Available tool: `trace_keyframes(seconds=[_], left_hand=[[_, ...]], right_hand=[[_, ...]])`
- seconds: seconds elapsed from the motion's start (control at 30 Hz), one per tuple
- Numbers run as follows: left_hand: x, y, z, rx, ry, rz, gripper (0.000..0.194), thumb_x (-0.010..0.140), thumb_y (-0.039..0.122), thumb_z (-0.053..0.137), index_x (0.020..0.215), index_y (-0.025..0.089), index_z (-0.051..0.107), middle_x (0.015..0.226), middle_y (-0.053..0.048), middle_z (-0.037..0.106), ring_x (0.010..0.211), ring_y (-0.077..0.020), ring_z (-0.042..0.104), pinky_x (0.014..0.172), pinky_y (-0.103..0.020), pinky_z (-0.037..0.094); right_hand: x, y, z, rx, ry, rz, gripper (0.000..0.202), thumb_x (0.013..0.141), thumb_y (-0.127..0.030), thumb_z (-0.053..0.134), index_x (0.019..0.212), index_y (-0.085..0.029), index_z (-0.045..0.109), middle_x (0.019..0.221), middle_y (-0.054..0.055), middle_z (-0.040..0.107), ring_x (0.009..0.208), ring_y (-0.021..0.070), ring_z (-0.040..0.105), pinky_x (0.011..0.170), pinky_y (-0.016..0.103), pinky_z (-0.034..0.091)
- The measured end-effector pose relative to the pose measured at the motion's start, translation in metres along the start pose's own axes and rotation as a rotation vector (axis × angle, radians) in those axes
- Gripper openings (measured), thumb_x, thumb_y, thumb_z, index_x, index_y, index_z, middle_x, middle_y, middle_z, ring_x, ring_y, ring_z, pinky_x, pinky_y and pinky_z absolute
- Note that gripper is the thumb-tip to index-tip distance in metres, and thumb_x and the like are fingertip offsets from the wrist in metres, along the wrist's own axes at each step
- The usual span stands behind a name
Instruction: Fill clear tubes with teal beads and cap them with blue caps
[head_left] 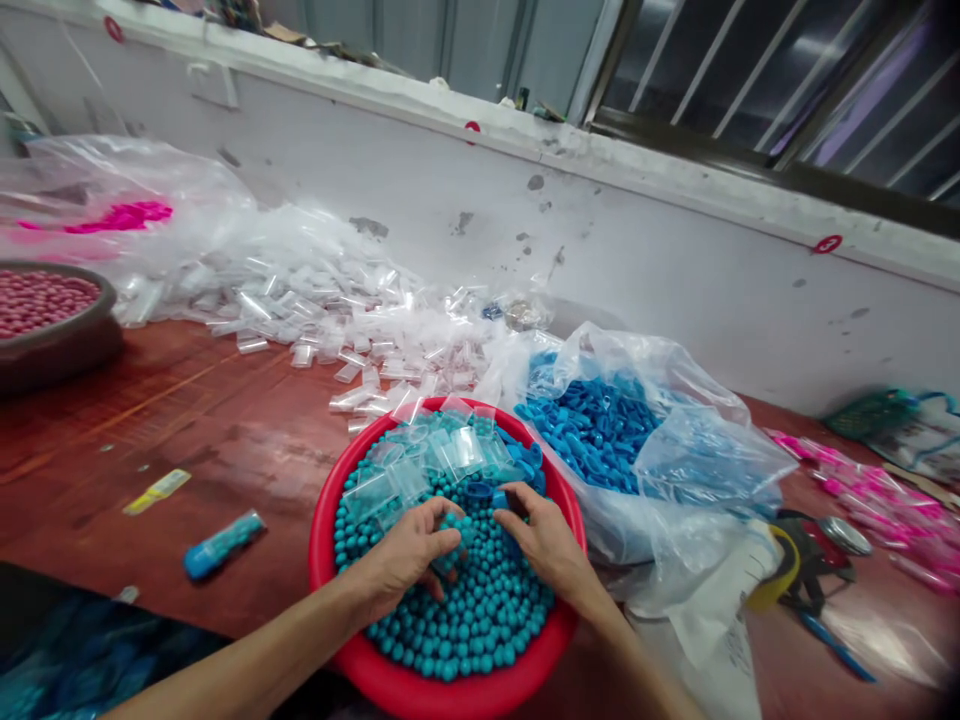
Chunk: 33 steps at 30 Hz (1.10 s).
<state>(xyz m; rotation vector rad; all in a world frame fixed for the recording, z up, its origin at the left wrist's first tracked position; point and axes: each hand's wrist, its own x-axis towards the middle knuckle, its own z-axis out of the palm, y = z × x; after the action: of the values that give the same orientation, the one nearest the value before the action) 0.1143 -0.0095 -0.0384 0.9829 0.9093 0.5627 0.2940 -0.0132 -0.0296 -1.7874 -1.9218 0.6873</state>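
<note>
A red basin (324, 520) holds many teal beads (450, 640), with clear plastic tubes (409, 480) lying on the beads at its far side. Inside the basin, my left hand (420, 548) curls around a clear tube filled with teal beads (456, 535). My right hand (541, 535) pinches a small blue cap (500, 498) between thumb and fingers, close to that tube. More blue caps (529, 462) rest at the basin's far right edge.
An open plastic bag of blue pieces (600, 425) stands right of the basin. Clear tubes (322, 300) are heaped behind. A filled tube (223, 545) lies left, beyond it a bowl of pink beads (56, 350). Tape (776, 570) and pink packets (885, 500) lie right.
</note>
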Motion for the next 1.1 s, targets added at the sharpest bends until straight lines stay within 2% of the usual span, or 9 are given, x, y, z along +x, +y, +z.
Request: trace_keyframes(seconds=[0.1,0.2,0.3,0.47,0.53,0.6,0.73,0.9,1.1], left_hand=[[0.001,-0.001,0.002,0.061,0.002,0.071,0.03,0.07,0.034,0.053,0.093,0.018,0.043,0.067,0.005,0.047,0.046,-0.0072,0.049,0.033,-0.015,0.037],[0.001,-0.003,0.003,0.11,0.0,0.124,0.024,0.07,0.035,0.052,0.086,0.017,0.044,0.065,0.006,0.043,0.041,-0.0048,0.044,0.031,-0.015,0.035],[0.001,-0.004,0.001,0.144,0.004,0.119,0.021,0.072,0.034,0.048,0.083,0.017,0.043,0.062,0.007,0.045,0.038,-0.0044,0.043,0.03,-0.014,0.032],[0.001,-0.004,-0.002,0.263,0.144,0.139,0.016,0.073,0.027,0.043,0.087,0.018,0.043,0.058,0.009,0.04,0.033,-0.0037,0.039,0.028,-0.014,0.026],[0.001,-0.003,-0.001,0.269,0.123,0.13,0.017,0.074,0.026,0.043,0.088,0.018,0.043,0.06,0.009,0.041,0.034,-0.0037,0.04,0.028,-0.014,0.027],[0.001,-0.003,0.0,0.249,0.089,0.118,0.018,0.073,0.027,0.044,0.089,0.018,0.043,0.062,0.008,0.042,0.035,-0.0037,0.041,0.029,-0.014,0.028],[0.002,-0.003,0.001,0.16,0.05,0.138,0.026,0.074,0.033,0.048,0.094,0.017,0.043,0.065,0.007,0.044,0.039,-0.0044,0.044,0.031,-0.014,0.031],[0.003,-0.006,0.001,0.074,0.022,0.201,0.039,0.074,0.036,0.051,0.106,0.016,0.04,0.069,0.004,0.051,0.038,-0.0046,0.045,0.03,-0.014,0.032],[0.002,-0.008,0.003,-0.02,0.006,0.211,0.05,0.074,0.037,0.053,0.116,0.016,0.036,0.065,0.004,0.052,0.038,-0.0064,0.049,0.031,-0.014,0.036]], right_hand=[[-0.004,-0.009,0.003,0.281,-0.038,-0.052,0.033,0.083,-0.032,0.045,0.112,-0.019,0.055,0.09,0.004,0.064,0.078,0.0187,0.06,0.07,0.029,0.046],[-0.009,-0.018,0.007,0.328,-0.121,-0.146,0.036,0.085,-0.03,0.042,0.117,-0.02,0.053,0.099,0.005,0.064,0.091,0.0197,0.058,0.08,0.031,0.044],[-0.014,-0.017,0.005,0.317,-0.214,-0.143,0.038,0.088,-0.03,0.035,0.122,-0.02,0.049,0.089,0.005,0.067,0.08,0.0182,0.061,0.074,0.03,0.048],[-0.022,-0.003,-0.007,-0.028,-0.191,-0.225,0.029,0.083,-0.027,0.044,0.105,-0.023,0.063,0.098,0.006,0.066,0.093,0.0239,0.059,0.083,0.035,0.042],[-0.023,0.0,-0.011,0.025,-0.197,-0.203,0.029,0.085,-0.027,0.042,0.106,-0.023,0.062,0.093,0.005,0.067,0.087,0.0214,0.061,0.079,0.033,0.044],[-0.021,0.0,-0.011,0.142,-0.139,-0.137,0.032,0.086,-0.028,0.04,0.111,-0.022,0.058,0.083,0.004,0.066,0.074,0.0178,0.061,0.07,0.029,0.046],[-0.014,-0.007,0.002,0.415,-0.134,-0.014,0.035,0.086,-0.031,0.039,0.116,-0.02,0.051,0.064,-0.001,0.056,0.051,0.0126,0.052,0.046,0.022,0.043],[-0.01,-0.019,0.017,0.525,-0.068,-0.009,0.028,0.084,-0.03,0.044,0.104,-0.02,0.06,0.062,-0.002,0.053,0.051,0.0107,0.048,0.045,0.02,0.04],[-0.013,-0.021,0.016,0.471,0.013,-0.047,0.027,0.084,-0.029,0.044,0.101,-0.021,0.064,0.062,-0.001,0.057,0.054,0.0126,0.051,0.048,0.022,0.042]])
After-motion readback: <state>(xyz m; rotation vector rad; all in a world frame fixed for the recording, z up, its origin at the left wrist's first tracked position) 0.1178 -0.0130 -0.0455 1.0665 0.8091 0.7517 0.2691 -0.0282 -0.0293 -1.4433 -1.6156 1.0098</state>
